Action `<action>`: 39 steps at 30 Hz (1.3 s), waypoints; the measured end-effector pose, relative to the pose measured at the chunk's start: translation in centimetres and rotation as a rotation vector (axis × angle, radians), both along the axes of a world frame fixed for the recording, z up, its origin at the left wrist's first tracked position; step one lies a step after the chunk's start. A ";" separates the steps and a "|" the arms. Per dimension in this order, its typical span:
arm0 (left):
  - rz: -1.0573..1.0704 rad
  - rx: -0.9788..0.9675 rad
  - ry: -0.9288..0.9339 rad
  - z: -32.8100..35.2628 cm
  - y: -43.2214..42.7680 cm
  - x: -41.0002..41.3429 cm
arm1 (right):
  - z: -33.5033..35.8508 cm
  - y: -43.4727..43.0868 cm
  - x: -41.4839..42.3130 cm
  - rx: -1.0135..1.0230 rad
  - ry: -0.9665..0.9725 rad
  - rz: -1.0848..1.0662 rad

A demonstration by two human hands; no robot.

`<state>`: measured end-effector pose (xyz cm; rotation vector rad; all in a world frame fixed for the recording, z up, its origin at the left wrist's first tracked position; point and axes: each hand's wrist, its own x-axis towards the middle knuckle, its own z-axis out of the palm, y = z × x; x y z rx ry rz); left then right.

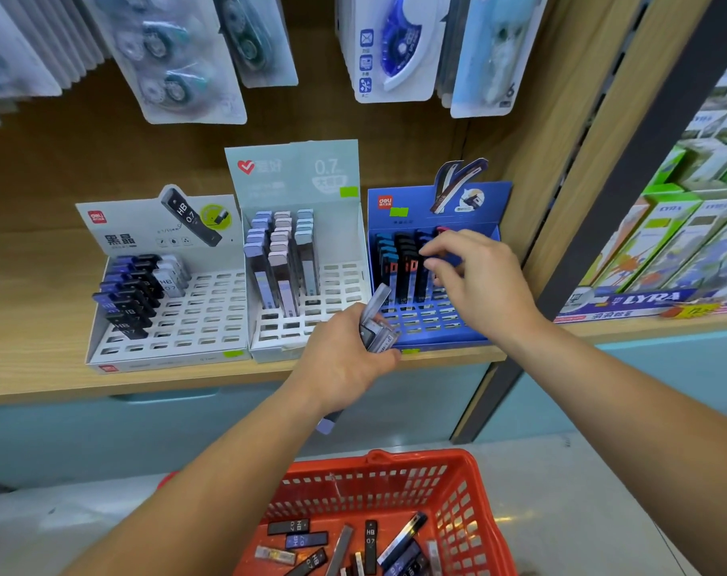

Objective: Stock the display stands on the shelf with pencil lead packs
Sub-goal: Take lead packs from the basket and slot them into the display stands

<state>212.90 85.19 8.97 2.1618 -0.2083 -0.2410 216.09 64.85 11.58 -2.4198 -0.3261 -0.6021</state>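
Note:
Three display stands sit side by side on the wooden shelf: a white stand at left with black and blue packs, a pale stand in the middle with grey and lilac packs, and a blue stand at right. My left hand grips a small bunch of lead packs in front of the blue stand. Over the blue stand's back rows, my right hand has its fingers curled around a dark pack standing in a slot.
A red basket with several loose lead packs stands on the floor below. Correction-tape blister packs hang above the shelf. Green LYRA boxes fill the neighbouring shelf at right, past a wooden divider.

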 end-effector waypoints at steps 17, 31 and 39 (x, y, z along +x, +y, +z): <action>-0.047 0.021 0.004 0.0 0.3 0.6 | -0.9 0.3 0.3 0.242 0.034 -0.066; 0.062 -0.225 0.040 4.6 2.8 -4.7 | 2.8 2.1 -3.4 0.131 0.133 -0.143; -0.108 -0.218 0.088 9.2 8.1 -13.1 | 7.8 11.7 -14.3 0.548 0.653 0.423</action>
